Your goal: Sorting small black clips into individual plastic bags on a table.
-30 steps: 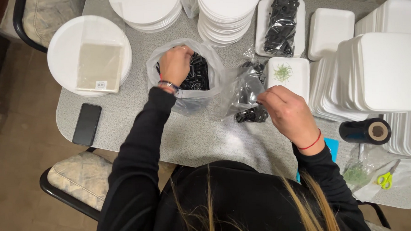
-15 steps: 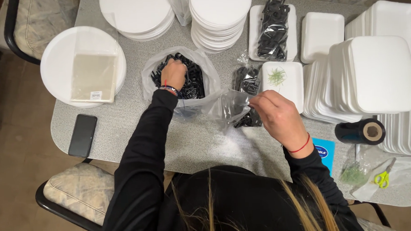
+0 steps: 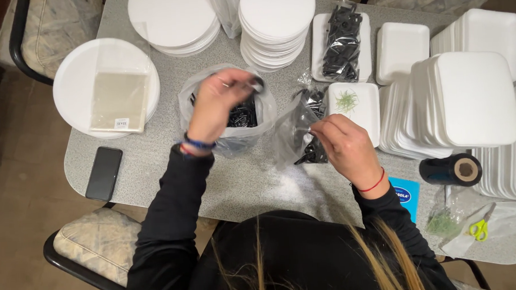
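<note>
My left hand (image 3: 219,103) is raised over a clear plastic bag (image 3: 252,134) full of small black pieces and pinches a few of those black pieces (image 3: 257,83) in its fingers. My right hand (image 3: 344,145) holds open a smaller clear bag (image 3: 292,135) that has some black pieces in it, just right of the big bag. Behind my right hand lies a white foam tray (image 3: 362,110) with a green sprig (image 3: 345,101) on it.
Stacks of round white plates (image 3: 276,15) stand at the back, one more plate with clear sleeves (image 3: 119,101) at the left. Foam tray stacks (image 3: 473,97) fill the right side. A black phone (image 3: 103,173), a black tape roll (image 3: 450,170), green-handled scissors (image 3: 479,229) and chairs surround me.
My left hand has come up out of the big bag with black pieces in its fingers. My right hand still holds the small bag in about the same place.
</note>
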